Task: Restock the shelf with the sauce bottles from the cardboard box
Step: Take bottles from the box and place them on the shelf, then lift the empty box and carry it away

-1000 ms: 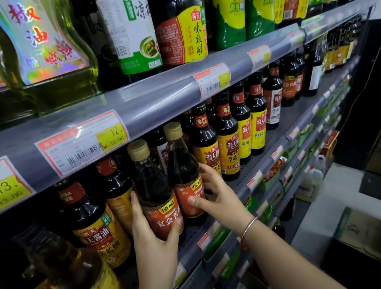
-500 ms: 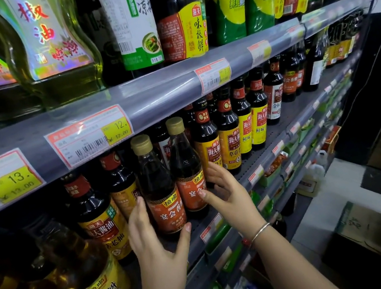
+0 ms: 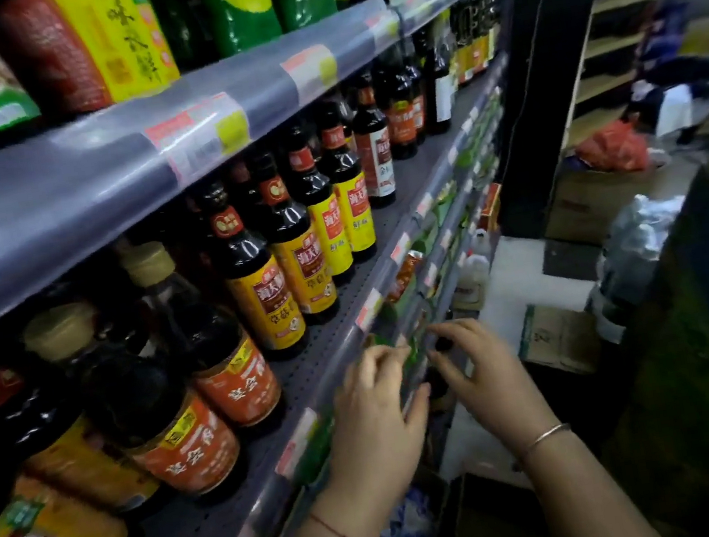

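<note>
A: The two dark glass sauce bottles with orange labels [image 3: 239,368] stand on the grey perforated metal shelf [image 3: 321,365], near its front edge.

B: Both hands, left hand [image 3: 378,421] and right hand [image 3: 484,377], hang open and empty. Blurry view; a careless knock might tip them.

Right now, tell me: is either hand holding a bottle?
No. The left hand and right hand are both empty, off the orange-label bottles.
</note>
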### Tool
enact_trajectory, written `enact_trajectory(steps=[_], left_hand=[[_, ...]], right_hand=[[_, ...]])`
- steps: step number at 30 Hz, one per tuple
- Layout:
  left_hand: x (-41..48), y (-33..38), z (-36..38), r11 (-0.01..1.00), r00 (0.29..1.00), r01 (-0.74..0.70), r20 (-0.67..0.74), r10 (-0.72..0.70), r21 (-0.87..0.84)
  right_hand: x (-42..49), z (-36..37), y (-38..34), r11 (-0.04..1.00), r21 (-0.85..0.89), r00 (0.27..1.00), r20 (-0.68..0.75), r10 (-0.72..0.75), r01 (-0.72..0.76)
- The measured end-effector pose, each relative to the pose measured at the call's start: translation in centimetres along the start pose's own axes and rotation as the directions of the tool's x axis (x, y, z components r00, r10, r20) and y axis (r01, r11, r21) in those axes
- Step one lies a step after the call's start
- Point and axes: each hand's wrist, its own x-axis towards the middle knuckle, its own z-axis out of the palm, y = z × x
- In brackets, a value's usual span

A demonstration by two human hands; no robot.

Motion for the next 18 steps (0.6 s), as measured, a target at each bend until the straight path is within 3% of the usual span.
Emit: enact_trajectory(steps=[3, 6, 10, 18], left_hand=[[1.8, 0.0, 5.1, 0.984, 0.980, -0.068, 0.194, 0.035, 0.167], [2.3, -0.6, 11.1, 0.974, 0.925, -0.116, 0.378, 0.035, 0.195], [2.1, -2.6, 19.2, 0.974, 0.830, -0.146, 0.558, 0.024, 0.175], [-0.3, -9.9, 35.3, 0.961, 0.678, -0.197, 0.735, -0.008, 0.192]], right_hand=[[-2.3, -0.7, 4.8, 0.980, -0.149, 0.991, 0.013, 0.133, -0.129], [-5.6, -0.4, 9.7, 0.918, -0.227, 0.933, 0.082, 0.350, -0.324], [-10.4, 0.9, 15.7, 0.790, -0.291, 0.795, 0.130, 0.592, -0.540], [-18.5, 6.0, 29.1, 0.521, -0.272, 0.506, 0.130, 0.853, -0.809]])
